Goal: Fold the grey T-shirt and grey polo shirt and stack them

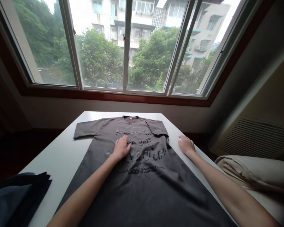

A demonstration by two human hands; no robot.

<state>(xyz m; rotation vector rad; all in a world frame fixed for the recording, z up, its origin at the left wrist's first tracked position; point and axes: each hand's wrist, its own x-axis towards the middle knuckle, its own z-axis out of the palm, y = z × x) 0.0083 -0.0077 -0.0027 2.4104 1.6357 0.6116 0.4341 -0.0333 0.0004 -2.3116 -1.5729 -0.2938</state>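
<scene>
1. The white table [61,151] bears my grey T-shirt [144,183], front up, collar toward the window [123,47]
2. Its right sleeve is folded in already – I would keep that edge straight
3. My left hand [121,147] presses flat on the print, fingers spread
4. My right hand [186,145] rests open at the shirt's edge – gripping nothing

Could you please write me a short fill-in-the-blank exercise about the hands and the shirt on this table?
1. The left hand lies flat on the printed ____ of the grey T-shirt.
2. The right hand rests on the white table at the shirt's ____ edge.
3. The shirt's right sleeve is ____ inward over the body.
4. Dark folded cloth lies at the table's near ____ corner.

Missing words: chest; right; folded; left
</scene>
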